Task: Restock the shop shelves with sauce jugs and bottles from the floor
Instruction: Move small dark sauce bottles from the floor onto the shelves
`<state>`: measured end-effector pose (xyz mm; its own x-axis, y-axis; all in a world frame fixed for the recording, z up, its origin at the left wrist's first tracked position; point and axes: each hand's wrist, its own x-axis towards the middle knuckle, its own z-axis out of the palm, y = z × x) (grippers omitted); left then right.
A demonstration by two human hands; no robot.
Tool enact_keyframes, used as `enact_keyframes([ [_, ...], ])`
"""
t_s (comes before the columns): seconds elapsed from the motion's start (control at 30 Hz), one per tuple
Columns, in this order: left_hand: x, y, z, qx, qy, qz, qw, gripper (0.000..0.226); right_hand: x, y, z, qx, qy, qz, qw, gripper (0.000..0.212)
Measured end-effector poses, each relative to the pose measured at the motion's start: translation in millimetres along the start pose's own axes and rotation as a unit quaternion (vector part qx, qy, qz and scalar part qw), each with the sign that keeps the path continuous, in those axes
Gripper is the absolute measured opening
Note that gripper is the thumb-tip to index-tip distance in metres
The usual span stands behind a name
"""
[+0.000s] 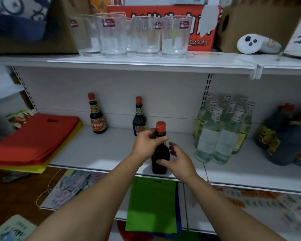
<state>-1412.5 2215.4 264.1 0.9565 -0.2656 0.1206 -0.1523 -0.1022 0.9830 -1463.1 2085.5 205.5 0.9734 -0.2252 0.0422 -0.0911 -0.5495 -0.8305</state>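
Nearest, a green bag (151, 206) hangs below the middle shelf (94, 148), in front of the lower tier. A dark sauce bottle (161, 153) stands at the front lip of the middle shelf, between the two hands. It is upright, its long axis vertical and its red cap (160, 126) pointing up. The left hand (147, 143) curls round its neck just under the cap, fingers wrapped and thumb on the near side. The right hand (179, 160) is beside the bottle's body, fingers spread and loosely bent, with the thumb lying against the glass. Just behind the left hand stands a second dark bottle (139, 117), partly hidden by it, and a third bottle (97, 115) stands well apart to the left, near the back wall. A stack of red bags (33, 136) overhangs the shelf's left end. To the right are a packed cluster of clear bottles (221, 133) and, beyond it, dark jugs (285, 136). On the shelf above, glass tumblers (142, 35) stand in front of a red carton (163, 23).
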Motion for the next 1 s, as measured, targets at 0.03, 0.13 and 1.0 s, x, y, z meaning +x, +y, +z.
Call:
enact_keyframes([
  [0.03, 2.3, -1.2, -3.3, 0.002, -0.005, 0.002, 1.000, 0.012, 3.2, -0.8, 3.1, 0.005, -0.005, 0.001, 1.000, 0.090],
  [0.13, 10.7, -3.5, -11.4, -0.012, -0.009, -0.003, 1.000, 0.010, 13.0, -2.1, 11.8, 0.027, -0.027, 0.000, 0.999, 0.090],
  [1.0, 140.5, -92.9, -78.5, 0.000, 0.096, -0.115, 0.989, 0.083, 150.1, 2.8, 38.2, 0.154, 0.027, 0.022, 0.988, 0.057],
])
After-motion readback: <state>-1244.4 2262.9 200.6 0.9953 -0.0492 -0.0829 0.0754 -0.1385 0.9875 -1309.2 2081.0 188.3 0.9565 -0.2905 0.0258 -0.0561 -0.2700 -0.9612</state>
